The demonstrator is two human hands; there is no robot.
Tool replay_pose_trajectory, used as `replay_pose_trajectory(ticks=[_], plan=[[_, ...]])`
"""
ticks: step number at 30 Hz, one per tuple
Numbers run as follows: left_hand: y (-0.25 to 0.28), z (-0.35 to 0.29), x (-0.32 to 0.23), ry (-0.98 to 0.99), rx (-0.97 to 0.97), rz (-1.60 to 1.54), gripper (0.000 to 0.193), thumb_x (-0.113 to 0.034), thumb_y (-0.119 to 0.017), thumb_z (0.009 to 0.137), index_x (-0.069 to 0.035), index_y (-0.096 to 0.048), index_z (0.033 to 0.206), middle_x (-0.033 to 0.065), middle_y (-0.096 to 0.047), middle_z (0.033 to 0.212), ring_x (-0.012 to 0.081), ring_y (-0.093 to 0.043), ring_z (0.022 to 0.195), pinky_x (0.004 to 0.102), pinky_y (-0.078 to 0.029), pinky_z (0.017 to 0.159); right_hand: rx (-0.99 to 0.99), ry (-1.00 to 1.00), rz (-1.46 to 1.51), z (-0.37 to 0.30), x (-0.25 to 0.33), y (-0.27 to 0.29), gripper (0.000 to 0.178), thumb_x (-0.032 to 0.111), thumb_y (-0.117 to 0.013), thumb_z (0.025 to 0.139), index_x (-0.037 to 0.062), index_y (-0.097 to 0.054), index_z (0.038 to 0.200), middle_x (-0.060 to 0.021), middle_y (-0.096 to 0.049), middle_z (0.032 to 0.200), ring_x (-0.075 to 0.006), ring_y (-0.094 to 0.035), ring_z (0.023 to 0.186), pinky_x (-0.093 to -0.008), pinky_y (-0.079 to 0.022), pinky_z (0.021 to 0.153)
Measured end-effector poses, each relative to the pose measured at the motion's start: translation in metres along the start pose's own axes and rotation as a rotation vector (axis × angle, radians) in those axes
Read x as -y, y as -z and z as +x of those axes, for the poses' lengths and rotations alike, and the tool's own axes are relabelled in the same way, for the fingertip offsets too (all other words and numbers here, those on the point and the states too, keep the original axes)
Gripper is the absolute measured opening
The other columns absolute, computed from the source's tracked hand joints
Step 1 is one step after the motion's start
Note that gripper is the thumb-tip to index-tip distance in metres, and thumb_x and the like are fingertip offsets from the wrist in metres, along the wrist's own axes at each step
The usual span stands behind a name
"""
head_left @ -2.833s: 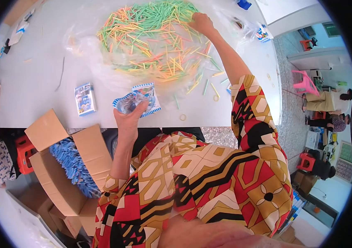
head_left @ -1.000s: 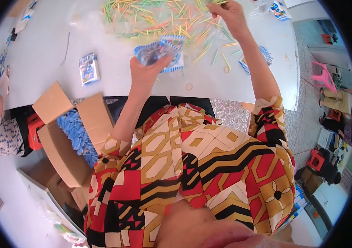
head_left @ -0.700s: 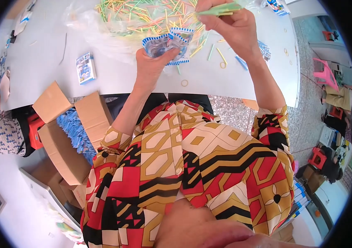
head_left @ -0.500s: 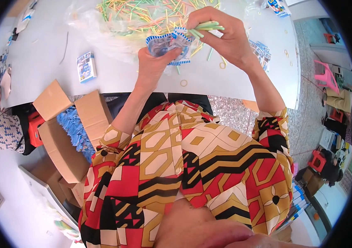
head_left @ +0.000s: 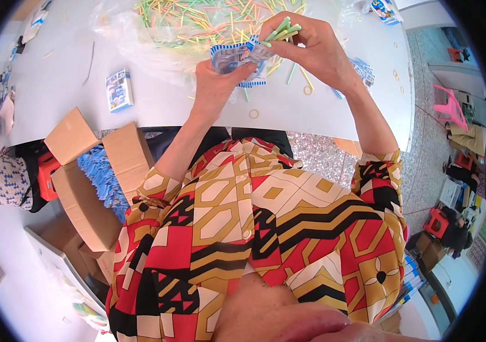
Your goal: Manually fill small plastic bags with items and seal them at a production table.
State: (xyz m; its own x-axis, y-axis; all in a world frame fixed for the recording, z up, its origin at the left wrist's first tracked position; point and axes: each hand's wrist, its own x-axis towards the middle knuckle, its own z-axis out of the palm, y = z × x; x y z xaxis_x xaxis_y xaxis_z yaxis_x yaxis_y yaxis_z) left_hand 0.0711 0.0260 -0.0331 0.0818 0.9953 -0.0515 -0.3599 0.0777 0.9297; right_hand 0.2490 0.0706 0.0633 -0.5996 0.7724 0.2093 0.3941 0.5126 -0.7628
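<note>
Watching remotely, placing everything by the pale table [head_left: 55, 97], a broad smooth top. Off its left end: a person [head_left: 9, 179] in a patterned top, red stool [head_left: 46, 176] alongside. Below its near edge, left: open cardboard box [head_left: 86, 211], filled with something blue and ruffled. On its left half: a thin grey strip [head_left: 90, 62], then a flat packet [head_left: 119, 91]. Far side, middle: loose pile of sticks [head_left: 197, 23], green, yellow and pinkish, on clear plastic [head_left: 140, 54]. Near edge, middle: a thin tan ring [head_left: 254, 114]. Off its right end: speckled floor [head_left: 420, 131], pink chair [head_left: 450, 107], more people.

The bag [head_left: 226, 57] is held over the table's middle: crinkled, shiny, mouth gaping upward. My read of the fingers: left hand [head_left: 217, 85] grips it, thumb across the front. Right hand [head_left: 317, 54], over the table just right of the bag, pinches a bundle of green and yellowish sticks [head_left: 283, 31] between thumb and fingers, against the bag's upper right edge; I cannot tell whether any ends sit inside.

Print: blue-and-white striped borders on bag and packet, a blue figure on the packet's front, lettering too small for me to read.
</note>
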Motion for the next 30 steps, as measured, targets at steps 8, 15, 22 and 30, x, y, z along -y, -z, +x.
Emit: replay_pose_trajectory(ticks=[8,15,22,30], plan=[[0.0,0.003,0.001,-0.019,-0.01,0.021,0.023,-0.01,-0.072,0.074,0.0,-0.065,0.093,0.0021,-0.065,0.084,0.0068,-0.057,0.073,0.0216,-0.046,0.066,0.007,-0.188,0.265,0.013,0.006,0.01,0.015,0.007,-0.061,0.083,0.0024,-0.06,0.097,0.002,-0.057,0.078,-0.0033,-0.046,0.066,-0.0179,-0.037,0.057],[-0.001,0.011,0.0,-0.016,-0.011,-0.007,0.025,-0.01,-0.072,0.074,0.0,-0.065,0.096,0.0021,-0.065,0.086,0.0068,-0.057,0.074,0.0222,-0.046,0.068,-0.041,-0.196,0.184,0.022,0.007,0.009,0.016,0.012,-0.055,0.088,0.0003,-0.06,0.098,0.0022,-0.055,0.076,-0.003,-0.045,0.066,-0.0179,-0.037,0.057],[0.0,0.015,-0.004,-0.019,-0.017,-0.061,0.025,-0.009,-0.071,0.074,-0.002,-0.064,0.097,0.003,-0.065,0.089,0.0089,-0.059,0.079,0.0239,-0.047,0.074,-0.083,-0.129,0.367,0.028,-0.005,0.011,0.018,0.007,-0.051,0.088,0.0008,-0.057,0.104,0.0017,-0.055,0.082,-0.0037,-0.048,0.069,-0.0179,-0.04,0.061],[0.005,0.014,-0.001,-0.017,-0.032,-0.067,0.024,-0.009,-0.072,0.074,-0.004,-0.064,0.096,0.0027,-0.066,0.088,0.0096,-0.059,0.079,0.0246,-0.045,0.076,-0.109,-0.052,0.311,0.032,0.014,0.018,0.028,-0.003,-0.052,0.083,-0.0003,-0.053,0.11,0.002,-0.052,0.088,-0.0023,-0.045,0.069,-0.0154,-0.038,0.06]])
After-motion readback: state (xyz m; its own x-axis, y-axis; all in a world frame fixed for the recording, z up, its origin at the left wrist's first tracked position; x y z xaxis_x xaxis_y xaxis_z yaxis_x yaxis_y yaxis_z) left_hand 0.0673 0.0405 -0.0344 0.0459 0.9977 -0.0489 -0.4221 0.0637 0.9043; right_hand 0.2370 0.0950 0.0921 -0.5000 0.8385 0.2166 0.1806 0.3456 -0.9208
